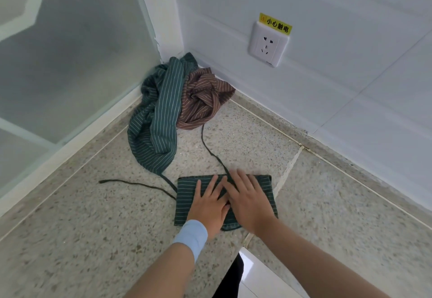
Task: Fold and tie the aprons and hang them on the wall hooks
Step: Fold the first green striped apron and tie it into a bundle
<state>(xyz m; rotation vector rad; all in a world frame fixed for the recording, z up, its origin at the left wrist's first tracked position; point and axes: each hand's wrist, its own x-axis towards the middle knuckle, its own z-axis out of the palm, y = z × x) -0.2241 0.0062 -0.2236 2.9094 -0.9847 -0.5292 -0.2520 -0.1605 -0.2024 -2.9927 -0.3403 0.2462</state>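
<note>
One head-worn view looks steeply down, close over the left hand and right hand.

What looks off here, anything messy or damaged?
A green striped apron and a brown striped apron lie crumpled in the corner, unfolded. The folded apron pressed flat under the left hand and right hand has a tie string trailing loose to its left, untied. Nothing looks spilled or torn.

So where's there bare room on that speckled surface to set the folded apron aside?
Bare stone lies right of the folded green apron, up to the tiled wall, and left of it, below the loose string toward the glass panel. The corner is crowded: crumpled green apron and brown apron, with a second string trailing between.
</note>
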